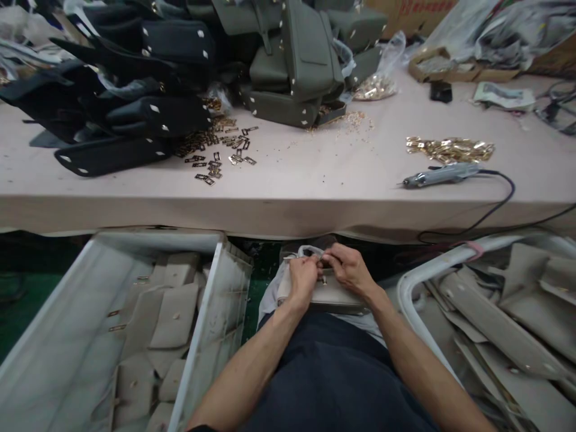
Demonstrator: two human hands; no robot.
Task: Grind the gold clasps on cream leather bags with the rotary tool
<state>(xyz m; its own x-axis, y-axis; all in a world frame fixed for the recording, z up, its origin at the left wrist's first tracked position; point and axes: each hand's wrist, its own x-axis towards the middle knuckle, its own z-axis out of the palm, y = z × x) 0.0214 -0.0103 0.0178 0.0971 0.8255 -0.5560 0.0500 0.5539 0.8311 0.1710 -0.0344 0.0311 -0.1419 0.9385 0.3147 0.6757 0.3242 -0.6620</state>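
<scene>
A light grey handbag [337,295] rests on my lap, close to the table's front edge. Over its left part is my left hand [302,277], fingers bent and pinched together at the bag's upper edge. My right hand [347,269] is closed too, its thumb and fingertips meeting those of the left. Whatever lies between the fingertips is too small and hidden to name. A small gold-coloured metal fitting [324,279] shows on the bag just below the fingers. Pale cloth [270,300] lies under and beside the bag.
A white crate [234,300] of grey bag pieces stands at left, a white-rimmed bin [418,279] of similar pieces at right. On the table [288,186] are black bags [135,114], olive bags [310,54], loose metal fittings [216,157], gold fittings [450,148] and a corded electric screwdriver [443,174].
</scene>
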